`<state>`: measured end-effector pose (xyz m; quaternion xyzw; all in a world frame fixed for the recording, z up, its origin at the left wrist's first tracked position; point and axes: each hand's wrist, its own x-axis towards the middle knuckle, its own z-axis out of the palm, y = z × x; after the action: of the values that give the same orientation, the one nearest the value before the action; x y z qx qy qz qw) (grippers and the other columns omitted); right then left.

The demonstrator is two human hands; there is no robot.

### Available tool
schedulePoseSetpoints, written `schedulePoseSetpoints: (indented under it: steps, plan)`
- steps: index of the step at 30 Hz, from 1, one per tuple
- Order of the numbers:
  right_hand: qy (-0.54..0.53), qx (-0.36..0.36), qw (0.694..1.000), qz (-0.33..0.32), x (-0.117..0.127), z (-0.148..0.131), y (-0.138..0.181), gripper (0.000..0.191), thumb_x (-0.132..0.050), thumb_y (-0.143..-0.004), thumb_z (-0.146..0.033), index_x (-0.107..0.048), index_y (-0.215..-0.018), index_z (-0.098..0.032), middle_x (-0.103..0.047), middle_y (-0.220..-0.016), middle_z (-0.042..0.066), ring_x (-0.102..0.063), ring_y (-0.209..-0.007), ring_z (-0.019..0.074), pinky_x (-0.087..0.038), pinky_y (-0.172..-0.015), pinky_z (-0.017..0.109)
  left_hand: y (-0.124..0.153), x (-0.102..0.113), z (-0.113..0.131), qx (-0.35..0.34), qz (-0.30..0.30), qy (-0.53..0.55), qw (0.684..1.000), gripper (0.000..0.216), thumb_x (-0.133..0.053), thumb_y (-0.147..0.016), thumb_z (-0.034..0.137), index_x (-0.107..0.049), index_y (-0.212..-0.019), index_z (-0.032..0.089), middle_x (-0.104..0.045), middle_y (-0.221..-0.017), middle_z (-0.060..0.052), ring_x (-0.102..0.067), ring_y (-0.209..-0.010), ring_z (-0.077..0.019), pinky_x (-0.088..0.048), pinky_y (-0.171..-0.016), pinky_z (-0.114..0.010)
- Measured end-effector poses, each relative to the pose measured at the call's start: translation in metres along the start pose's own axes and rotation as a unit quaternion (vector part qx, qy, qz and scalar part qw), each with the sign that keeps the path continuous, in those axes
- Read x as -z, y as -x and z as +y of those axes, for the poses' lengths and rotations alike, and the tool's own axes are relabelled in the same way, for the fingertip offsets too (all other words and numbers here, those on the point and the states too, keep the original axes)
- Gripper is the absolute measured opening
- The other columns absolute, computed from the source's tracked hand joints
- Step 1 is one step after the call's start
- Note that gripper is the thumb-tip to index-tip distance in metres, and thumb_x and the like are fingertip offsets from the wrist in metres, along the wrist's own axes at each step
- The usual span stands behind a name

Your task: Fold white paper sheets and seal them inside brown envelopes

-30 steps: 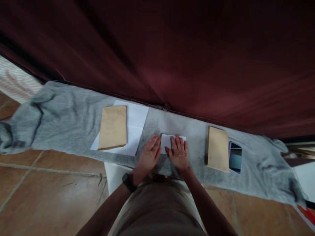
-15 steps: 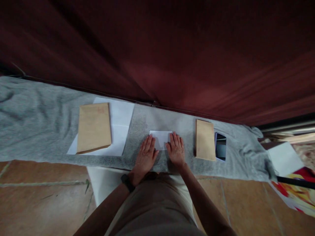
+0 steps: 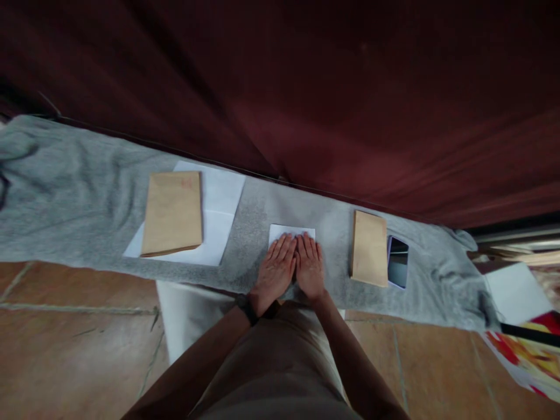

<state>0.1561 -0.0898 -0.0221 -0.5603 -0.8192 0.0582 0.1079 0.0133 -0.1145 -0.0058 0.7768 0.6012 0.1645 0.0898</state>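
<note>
Pressing down with left hand (image 3: 275,269) and right hand (image 3: 310,265), palms flat, fingers unclenched, gripping nothing, on a small folded white paper (image 3: 291,230) lying mid-way along the grey cloth (image 3: 87,186), likely risking a crooked crease through bunching of soft fabric underneath.

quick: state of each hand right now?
Left hand: open, flat, palm down on the white paper, gripping nothing.
Right hand: open, flat on the same paper, right beside the left, gripping nothing.
</note>
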Motion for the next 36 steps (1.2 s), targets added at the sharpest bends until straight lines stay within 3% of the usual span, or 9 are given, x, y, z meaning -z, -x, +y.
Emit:
schedulePoseSetpoints:
  steps: [6,12,20,25,30,36]
  plan:
    - [0.018,-0.019,0.999,0.023,-0.001,0.013,0.007,0.055,-0.027,-0.112,-0.033,-0.035,-0.163,-0.016,-0.03,-0.171,0.014,-0.026,-0.158,0.027,-0.021,-0.126,0.052,0.001,-0.011,-0.003,0.005,-0.003,0.001,1.0,0.059,-0.037,-0.107,0.034,-0.035,-0.162,0.014,-0.029,-0.171,-0.011,-0.019,-0.161,-0.0243,-0.019,-0.133,-0.047]
    - [0.024,-0.021,0.999,0.041,0.001,0.017,0.012,0.057,-0.024,-0.113,-0.036,-0.032,-0.164,-0.014,-0.033,-0.169,0.016,-0.029,-0.156,0.0301,-0.022,-0.125,0.054,0.01,0.003,-0.009,-0.028,-0.026,0.005,0.999,0.061,-0.047,-0.104,0.048,-0.041,-0.16,0.023,-0.029,-0.172,-0.011,-0.021,-0.161,-0.0279,-0.019,-0.132,-0.05]
    - [0.028,-0.039,0.998,0.043,0.004,0.027,0.016,0.06,-0.027,-0.112,-0.042,-0.032,-0.164,-0.014,-0.035,-0.168,0.017,-0.032,-0.154,0.0343,-0.025,-0.123,0.059,0.014,0.009,-0.015,-0.061,-0.041,0.011,0.997,0.061,-0.055,-0.101,0.052,-0.044,-0.158,0.033,-0.027,-0.173,-0.007,-0.024,-0.16,-0.0292,-0.02,-0.131,-0.053]
    - [0.005,-0.046,0.997,0.064,0.007,0.03,0.016,0.06,-0.03,-0.111,-0.04,-0.029,-0.165,-0.013,-0.031,-0.169,0.019,-0.029,-0.156,0.033,-0.027,-0.124,0.059,0.014,0.007,-0.016,-0.07,-0.031,0.007,0.997,0.063,-0.054,-0.101,0.052,-0.042,-0.159,0.031,-0.025,-0.173,-0.011,-0.023,-0.16,-0.0308,-0.02,-0.131,-0.053]
    - [-0.028,0.029,0.999,0.03,0.003,0.02,0.019,0.056,-0.031,-0.11,-0.032,-0.033,-0.164,-0.016,-0.036,-0.168,0.015,-0.03,-0.157,0.0262,-0.027,-0.125,0.054,0.013,0.007,-0.016,-0.07,-0.05,-0.018,0.996,0.066,-0.052,-0.102,0.053,-0.039,-0.161,0.028,-0.025,-0.173,-0.012,-0.022,-0.16,-0.0313,-0.019,-0.131,-0.053]
    - [-0.013,0.024,0.999,0.042,0.001,0.012,0.023,0.053,-0.034,-0.11,-0.031,-0.039,-0.161,-0.013,-0.038,-0.167,0.016,-0.03,-0.157,0.027,-0.027,-0.126,0.053,0.014,0.009,-0.024,-0.079,-0.032,-0.024,0.996,0.057,-0.047,-0.105,0.042,-0.046,-0.156,0.019,-0.036,-0.168,-0.015,-0.031,-0.157,-0.0286,-0.025,-0.13,-0.049]
